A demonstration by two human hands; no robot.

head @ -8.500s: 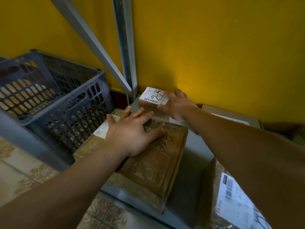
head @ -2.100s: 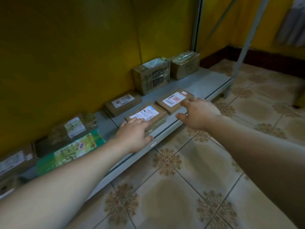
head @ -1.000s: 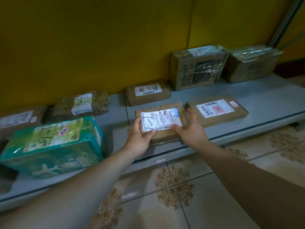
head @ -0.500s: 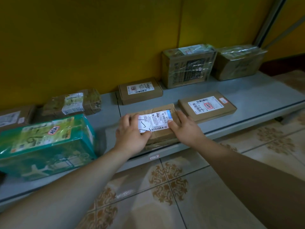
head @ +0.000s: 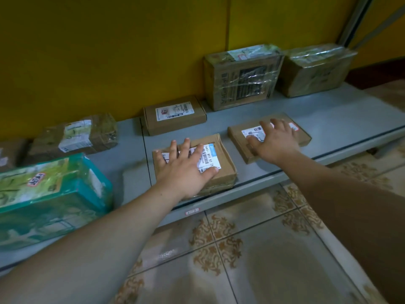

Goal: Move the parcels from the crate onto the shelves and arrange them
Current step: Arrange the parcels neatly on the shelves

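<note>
A low grey shelf (head: 341, 119) runs along a yellow wall and carries several parcels. My left hand (head: 186, 167) lies flat, fingers spread, on a small brown labelled parcel (head: 223, 163) at the shelf's front edge. My right hand (head: 274, 143) rests with straight spread fingers on a flat brown parcel (head: 236, 134) just to the right. The crate is out of view.
Behind stand a flat labelled box (head: 175, 115), a taped carton (head: 241, 77) and a plastic-wrapped carton (head: 315, 71). At left lie a teal-green box (head: 50, 200) and a taped brown parcel (head: 74, 137). Patterned floor tiles (head: 241, 260) spread in front.
Both hands held the small parcel by its sides half a second ago. Now my left hand lies flat on top of it and my right hand has moved right onto the flat parcel.
</note>
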